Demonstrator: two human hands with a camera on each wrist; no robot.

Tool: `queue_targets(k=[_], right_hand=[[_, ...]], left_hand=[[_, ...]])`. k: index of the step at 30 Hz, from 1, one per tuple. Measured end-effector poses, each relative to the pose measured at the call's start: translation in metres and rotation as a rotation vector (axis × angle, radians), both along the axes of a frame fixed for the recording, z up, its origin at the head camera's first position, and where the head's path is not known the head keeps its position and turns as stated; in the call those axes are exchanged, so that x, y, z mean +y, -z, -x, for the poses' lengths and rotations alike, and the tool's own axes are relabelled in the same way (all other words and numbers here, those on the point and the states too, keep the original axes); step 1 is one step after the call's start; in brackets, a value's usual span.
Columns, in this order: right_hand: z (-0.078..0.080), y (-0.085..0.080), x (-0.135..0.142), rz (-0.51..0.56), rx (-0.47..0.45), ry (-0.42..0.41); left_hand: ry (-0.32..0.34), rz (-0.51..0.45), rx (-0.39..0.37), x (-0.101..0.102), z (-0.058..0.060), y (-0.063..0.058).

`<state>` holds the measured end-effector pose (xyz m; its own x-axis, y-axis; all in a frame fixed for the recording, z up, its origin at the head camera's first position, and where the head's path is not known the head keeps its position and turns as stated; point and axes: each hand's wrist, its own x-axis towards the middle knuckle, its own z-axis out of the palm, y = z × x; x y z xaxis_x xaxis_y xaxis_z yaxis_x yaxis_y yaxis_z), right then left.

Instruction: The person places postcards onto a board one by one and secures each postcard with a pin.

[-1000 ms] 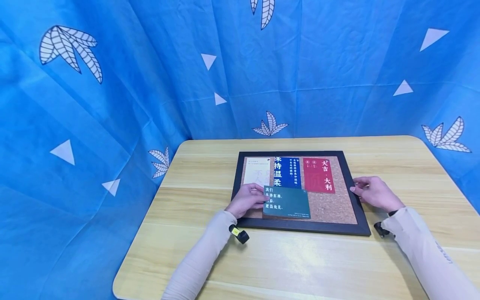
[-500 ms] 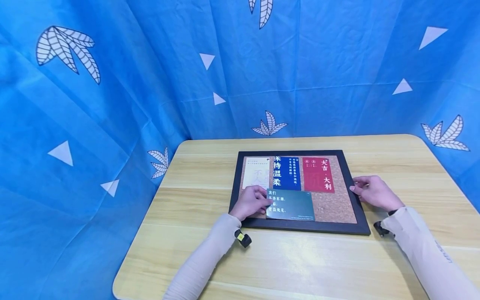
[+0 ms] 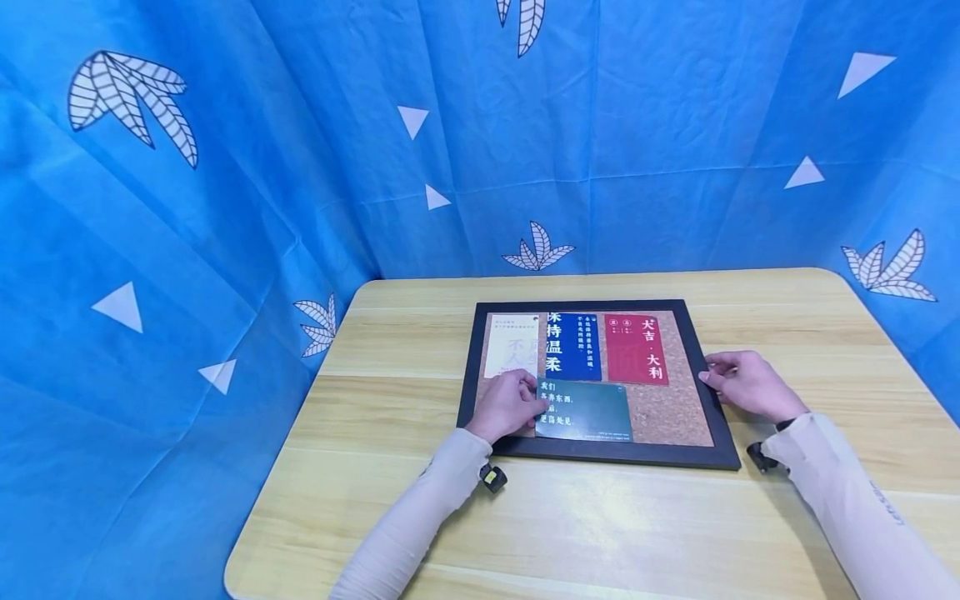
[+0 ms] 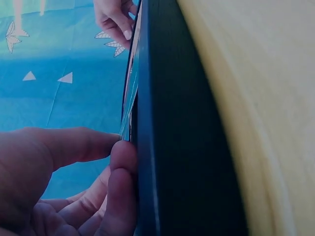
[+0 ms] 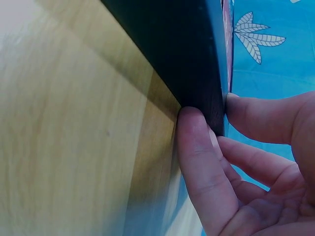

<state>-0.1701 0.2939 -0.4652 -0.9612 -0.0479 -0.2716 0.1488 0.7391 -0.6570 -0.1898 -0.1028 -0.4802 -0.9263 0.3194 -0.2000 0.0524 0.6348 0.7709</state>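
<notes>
A black-framed cork board lies on the table. My left hand is over its lower left part and pinches the left edge of a green card with white writing. In the left wrist view, thumb and fingertips meet at the thin card edge. My right hand grips the right side of the black frame, thumb on top and fingers against its outer side. Along the board's upper half are a pale card, a blue card and a red card.
Light wood table extends around the board, its far edge against a blue curtain with white leaf and triangle prints. A bare patch of cork shows right of the green card.
My left hand has slid the green card a little to the right and slightly nearer the front of the board, exposing more of the blue card. The right hand has stayed put.
</notes>
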Motion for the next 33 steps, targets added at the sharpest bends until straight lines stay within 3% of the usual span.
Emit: queue_targets(k=[9,33], right_hand=[[-0.0001,-0.0002,-0.0005,0.001,0.004,-0.003],[0.0001,0.0014,-0.0007,-0.004,0.015,-0.006]], left_hand=[[-0.013,0.043,0.012,0.0036,-0.0018,-0.004],[-0.046,-0.009,-0.022,0.0055,0.0005,-0.0033]])
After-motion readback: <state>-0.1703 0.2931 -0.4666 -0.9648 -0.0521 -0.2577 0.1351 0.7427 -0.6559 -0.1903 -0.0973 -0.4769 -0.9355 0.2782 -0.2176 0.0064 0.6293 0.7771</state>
